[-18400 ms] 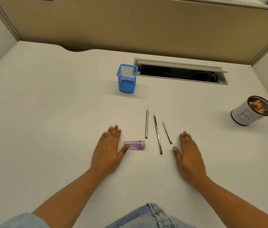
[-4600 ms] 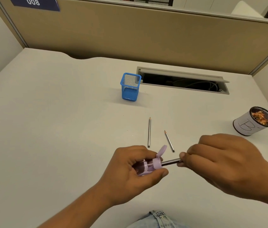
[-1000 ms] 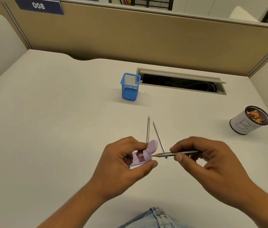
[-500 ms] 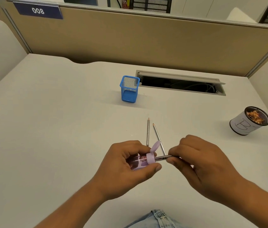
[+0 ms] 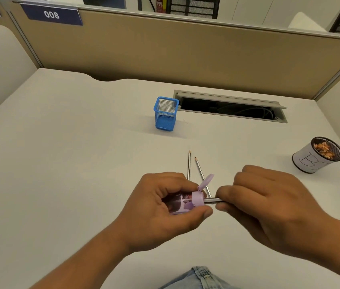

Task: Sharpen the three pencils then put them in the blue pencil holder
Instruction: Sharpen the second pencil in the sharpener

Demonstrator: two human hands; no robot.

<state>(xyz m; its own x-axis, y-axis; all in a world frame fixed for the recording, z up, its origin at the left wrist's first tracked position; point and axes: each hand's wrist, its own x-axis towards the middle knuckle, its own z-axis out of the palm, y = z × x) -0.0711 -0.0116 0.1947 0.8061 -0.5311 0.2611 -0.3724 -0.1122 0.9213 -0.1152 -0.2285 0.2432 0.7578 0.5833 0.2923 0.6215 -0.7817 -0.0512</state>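
Note:
My left hand (image 5: 160,213) grips a purple sharpener (image 5: 185,203) with its flip lid raised. My right hand (image 5: 269,205) pinches a grey pencil (image 5: 214,200) whose tip sits inside the sharpener's opening; most of its shaft is hidden by my fingers. Two more pencils lie on the white desk just beyond my hands: one straight (image 5: 189,164) and one slanted (image 5: 200,168), both points facing away from me. The blue mesh pencil holder (image 5: 165,114) stands upright farther back, with nothing visible inside it.
A white cup marked "B" (image 5: 315,156) holding pencil shavings stands at the right. An open cable slot (image 5: 231,107) cuts into the desk behind the holder. A beige partition (image 5: 185,49) closes off the desk's far edge. My denim-clad knee (image 5: 198,278) shows at the bottom.
One second ago the pencil tip was just outside the sharpener; my right hand has since pushed it in and moved closer to my left hand. The two pencils on the desk have not moved.

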